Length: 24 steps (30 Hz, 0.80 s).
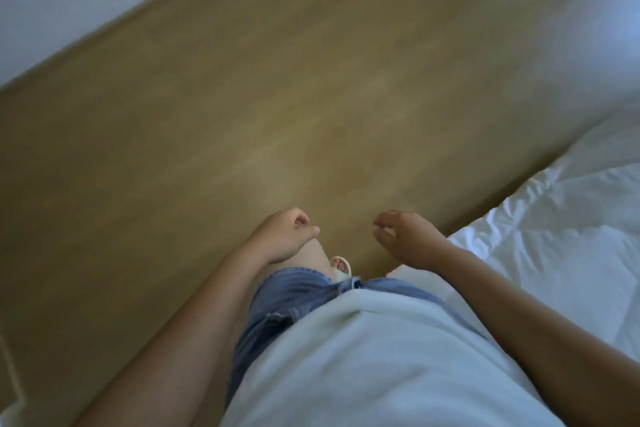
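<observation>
A: State of the left hand [282, 236]?
B: Loosely curled, holding nothing, above the wooden floor [277, 80].
A: And the right hand [405, 239]?
B: Relaxed too, fingers half bent, nothing in its grasp.
A: Whereabouts of the white duvet [554, 218]?
B: Rumpled at lower right, just beside the right hand, touched by neither hand. Pale slipper [341, 267] below, between the wrists.

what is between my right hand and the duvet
Nothing visible. The right hand holds nothing and hangs beside the near edge of the duvet, with only a narrow strip of floor showing between them.
</observation>
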{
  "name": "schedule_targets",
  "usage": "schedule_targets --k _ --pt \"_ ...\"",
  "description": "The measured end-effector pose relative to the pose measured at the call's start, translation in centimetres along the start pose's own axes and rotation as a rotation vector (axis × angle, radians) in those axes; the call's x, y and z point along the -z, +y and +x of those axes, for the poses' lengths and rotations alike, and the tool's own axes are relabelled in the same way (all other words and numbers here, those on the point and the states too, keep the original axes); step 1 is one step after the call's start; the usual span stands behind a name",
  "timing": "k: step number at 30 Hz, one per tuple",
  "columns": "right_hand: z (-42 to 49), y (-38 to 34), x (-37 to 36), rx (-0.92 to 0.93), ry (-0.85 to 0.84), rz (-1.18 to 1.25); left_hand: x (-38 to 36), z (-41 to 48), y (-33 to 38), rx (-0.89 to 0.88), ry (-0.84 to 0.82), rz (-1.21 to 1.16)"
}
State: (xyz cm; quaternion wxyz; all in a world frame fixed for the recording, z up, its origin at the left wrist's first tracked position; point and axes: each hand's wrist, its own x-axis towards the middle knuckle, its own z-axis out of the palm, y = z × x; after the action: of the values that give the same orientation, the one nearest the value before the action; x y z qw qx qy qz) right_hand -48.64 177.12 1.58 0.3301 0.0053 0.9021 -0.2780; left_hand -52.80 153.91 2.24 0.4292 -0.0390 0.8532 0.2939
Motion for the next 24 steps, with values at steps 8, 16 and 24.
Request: schedule_targets --k 8,16,24 --pt "12.5 3.5 14.4 -0.279 0.187 0.202 12.3 18.5 16.5 -0.154 -0.141 0.169" --pt "16.8 13.0 27.6 -0.548 0.425 0.494 11.9 34.2 43.4 -0.436 -0.356 0.552" --pt "18.6 30.8 42.0 -0.650 0.476 0.572 3.8 42.2 63.7 -0.446 -0.536 0.796"
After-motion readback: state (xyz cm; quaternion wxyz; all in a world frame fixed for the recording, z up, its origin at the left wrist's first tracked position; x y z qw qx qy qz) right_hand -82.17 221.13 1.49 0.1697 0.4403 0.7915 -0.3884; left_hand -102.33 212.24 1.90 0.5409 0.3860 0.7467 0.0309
